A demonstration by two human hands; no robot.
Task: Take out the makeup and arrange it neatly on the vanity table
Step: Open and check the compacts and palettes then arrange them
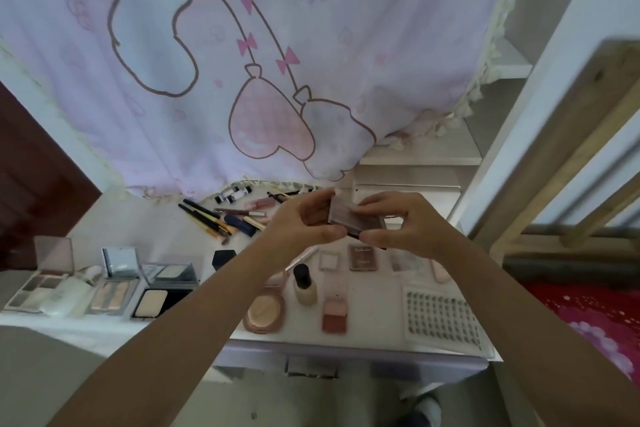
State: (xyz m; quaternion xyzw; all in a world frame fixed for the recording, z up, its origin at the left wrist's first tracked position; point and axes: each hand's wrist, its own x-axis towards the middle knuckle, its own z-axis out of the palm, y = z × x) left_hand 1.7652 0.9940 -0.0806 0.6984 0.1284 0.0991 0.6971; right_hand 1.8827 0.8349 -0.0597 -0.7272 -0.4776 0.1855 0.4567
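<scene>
Both hands hold a small palette above the vanity table.

The left hand and right hand pinch its ends, covering its edges; its contents are blurred. Behind, pencils and brushes lie partly under the curtain. A lash tray sits near the right edge.

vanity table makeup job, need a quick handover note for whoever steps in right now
Left hand and right hand both grip a small palette above the vanity table.
Done: open compacts at left, round powder, foundation bottle, blush and lash tray laid out in front.
Left: set the palette down; the pencils and brushes at the back lie in a loose heap.
</scene>
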